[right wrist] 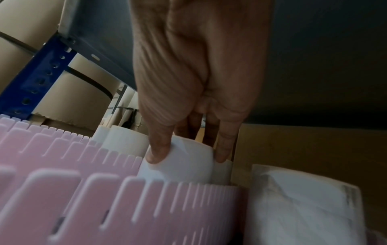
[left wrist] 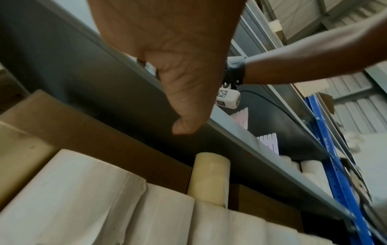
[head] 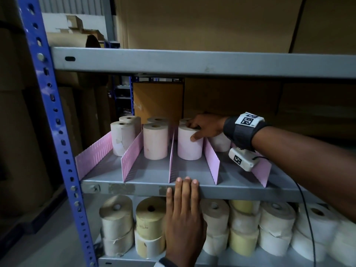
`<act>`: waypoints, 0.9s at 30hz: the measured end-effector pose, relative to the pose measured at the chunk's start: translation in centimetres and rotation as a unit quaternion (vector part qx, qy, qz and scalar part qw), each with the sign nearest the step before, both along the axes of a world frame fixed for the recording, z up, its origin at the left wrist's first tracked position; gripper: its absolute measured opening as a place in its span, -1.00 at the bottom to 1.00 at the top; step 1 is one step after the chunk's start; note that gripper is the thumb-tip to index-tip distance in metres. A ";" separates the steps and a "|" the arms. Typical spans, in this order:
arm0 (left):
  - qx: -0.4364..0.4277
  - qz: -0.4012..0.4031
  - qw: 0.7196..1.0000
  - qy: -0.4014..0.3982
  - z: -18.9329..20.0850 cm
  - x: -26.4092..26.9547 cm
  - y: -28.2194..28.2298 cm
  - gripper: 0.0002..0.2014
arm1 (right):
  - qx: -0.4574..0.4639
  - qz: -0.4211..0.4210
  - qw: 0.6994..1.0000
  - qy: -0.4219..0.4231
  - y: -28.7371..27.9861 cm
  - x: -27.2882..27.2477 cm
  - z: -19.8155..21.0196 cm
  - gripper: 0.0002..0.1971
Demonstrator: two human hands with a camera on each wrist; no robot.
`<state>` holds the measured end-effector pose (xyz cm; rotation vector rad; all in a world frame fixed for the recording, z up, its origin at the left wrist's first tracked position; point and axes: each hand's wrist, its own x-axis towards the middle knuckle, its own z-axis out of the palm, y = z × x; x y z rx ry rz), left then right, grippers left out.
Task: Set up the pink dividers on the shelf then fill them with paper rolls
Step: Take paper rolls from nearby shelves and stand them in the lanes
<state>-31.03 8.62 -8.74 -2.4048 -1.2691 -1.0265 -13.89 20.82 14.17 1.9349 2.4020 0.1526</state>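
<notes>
Paper rolls (head: 155,143) between pink dividers (head: 132,158), shelf (head: 146,170)

We are looking at a storeroom or warehouse. Slotted blue steel uprights (head: 50,120) are carrying grey metal shelves (head: 192,62), industrial racking rather than home furniture. Stacked paper rolls (head: 242,226) are filling the lower shelf in bulk, large brown cardboard cartons (head: 231,22) are sitting on top, tall wrapped cylinders (head: 19,141) are standing beside the rack, and corrugated metal wall cladding (left wrist: 353,119) is showing behind.
</notes>
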 end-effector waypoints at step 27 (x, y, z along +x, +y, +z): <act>-0.090 -0.259 0.961 -0.037 3.7 0.4 -11.4 -0.29 | 0.314 -0.170 0.909 0.215 -36.3 6.4 -11.1 -0.55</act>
